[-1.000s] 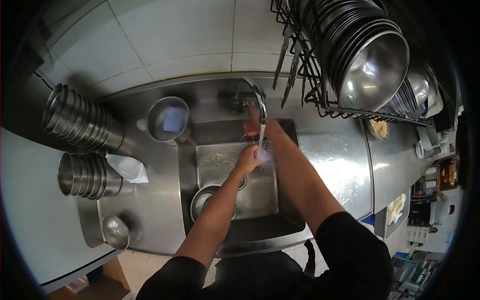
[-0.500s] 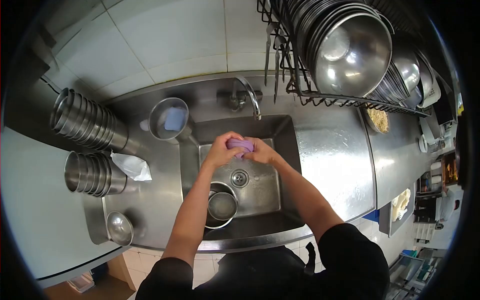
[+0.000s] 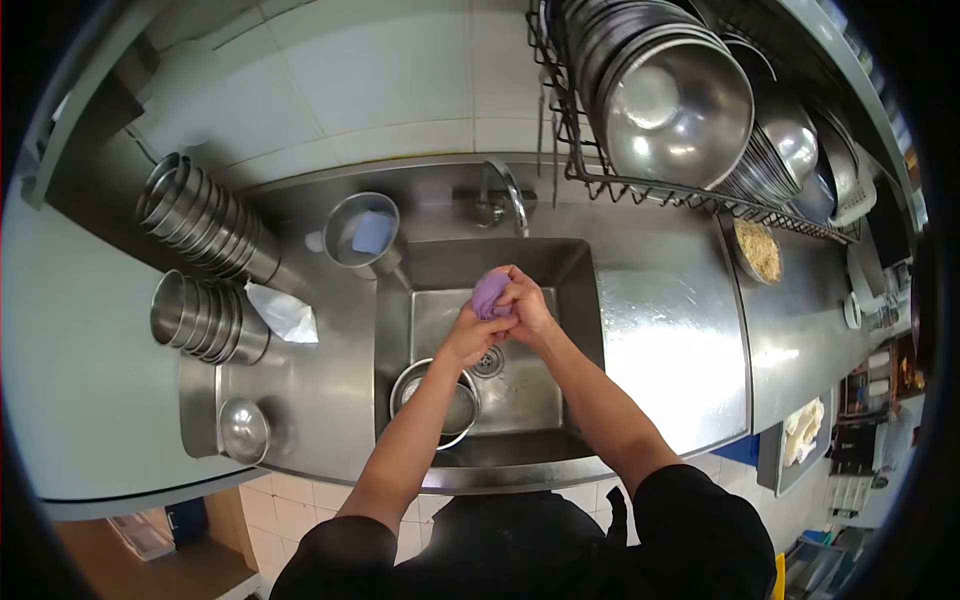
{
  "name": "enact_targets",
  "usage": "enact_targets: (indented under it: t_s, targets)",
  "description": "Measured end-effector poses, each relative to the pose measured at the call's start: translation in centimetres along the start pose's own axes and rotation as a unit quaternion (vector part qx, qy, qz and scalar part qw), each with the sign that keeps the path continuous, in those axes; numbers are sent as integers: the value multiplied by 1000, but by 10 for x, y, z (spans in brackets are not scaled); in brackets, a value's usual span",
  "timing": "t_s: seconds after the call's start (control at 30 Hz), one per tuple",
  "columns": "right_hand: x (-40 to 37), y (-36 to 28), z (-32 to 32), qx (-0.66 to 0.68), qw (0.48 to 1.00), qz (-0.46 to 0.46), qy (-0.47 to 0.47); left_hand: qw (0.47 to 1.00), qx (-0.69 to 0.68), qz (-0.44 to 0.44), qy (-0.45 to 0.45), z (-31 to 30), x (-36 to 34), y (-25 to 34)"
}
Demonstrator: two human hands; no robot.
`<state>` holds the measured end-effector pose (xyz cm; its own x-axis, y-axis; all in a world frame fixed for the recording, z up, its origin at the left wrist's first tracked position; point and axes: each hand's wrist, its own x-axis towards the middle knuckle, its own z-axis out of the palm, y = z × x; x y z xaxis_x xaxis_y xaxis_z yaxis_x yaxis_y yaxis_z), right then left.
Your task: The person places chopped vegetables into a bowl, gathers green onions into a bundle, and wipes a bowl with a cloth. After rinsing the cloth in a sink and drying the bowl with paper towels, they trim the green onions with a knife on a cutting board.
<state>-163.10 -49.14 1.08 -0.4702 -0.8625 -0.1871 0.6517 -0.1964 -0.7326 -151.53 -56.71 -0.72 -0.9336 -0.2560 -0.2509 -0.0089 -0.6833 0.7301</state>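
I have both hands together over the middle of the sink, held above its basin. The left hand is curled tight round the lower end of a purple cloth. The right hand is closed against the cloth from the right, its fingers wrapped over the left hand's knuckles. Only the bunched top of the cloth shows above the fists.

Directly below the hands is the drain. Just near and left of it a steel bowl sits in the basin, partly hidden by my left forearm. The tap arches over the far rim, its spout ending just beyond the cloth; I can see no water running from it.

On the counter to the far left of the basin stands a small pot with a blue sponge inside. Further left lie two tipped stacks of steel cups, the far stack and the near stack, with a crumpled white wrapper beside the near one. A single small bowl sits at the near left corner.

To the far right a wire rack overhangs the counter, loaded with large steel bowls. Under its right end is a plate of food. The draining board lies right of the basin.
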Motion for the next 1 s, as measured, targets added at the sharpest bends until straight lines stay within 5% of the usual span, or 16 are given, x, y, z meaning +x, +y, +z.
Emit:
enact_targets:
  t_s: [0.07,0.13,0.23,0.27,0.3,0.43,0.5,0.57,0.6,0.67,0.73,0.77,0.8,0.87,0.93,1.0]
  targets:
    - [0,-15,6,20,999,14,-36,999,17,19,37,-7,14,2]
    - [-6,-35,-2,-43,994,52,-83,971,239,-14,-5,-13,18,11]
    - [-11,-64,-47,-135,978,42,-154,834,547,9,-70,3,15,47]
    - [-10,-60,-62,-195,971,16,-140,799,566,170,-106,4,14,42]
    - [-15,-59,-66,-183,965,70,-176,737,578,324,-136,4,16,36]
    - [-35,-9,-35,66,851,330,-402,506,719,431,-202,33,7,47]
    - [-53,1,2,65,872,334,-352,451,731,465,-215,20,16,29]
    - [-51,44,-51,4,898,328,-292,375,748,485,-255,-3,23,16]
    - [-50,49,-53,-59,918,328,-214,375,749,484,-252,-19,26,3]
    - [-46,61,-58,-120,927,330,-135,404,854,277,-176,-40,26,-28]
    - [-37,78,-70,-359,894,264,-54,465,847,194,-170,-41,20,-36]
    - [-35,62,-42,-515,806,292,-16,493,849,123,-141,-49,23,-51]
    - [-29,74,-57,-514,807,290,-13,519,846,52,-113,-53,24,-60]
    - [-16,104,-95,-810,571,67,-118,547,830,46,-96,-62,20,-72]
    - [-17,97,-85,-851,502,100,-115,674,737,-57,-2,-65,18,-87]
    - [-20,77,-61,-892,397,137,-166,729,674,-44,-107,-101,43,-136]
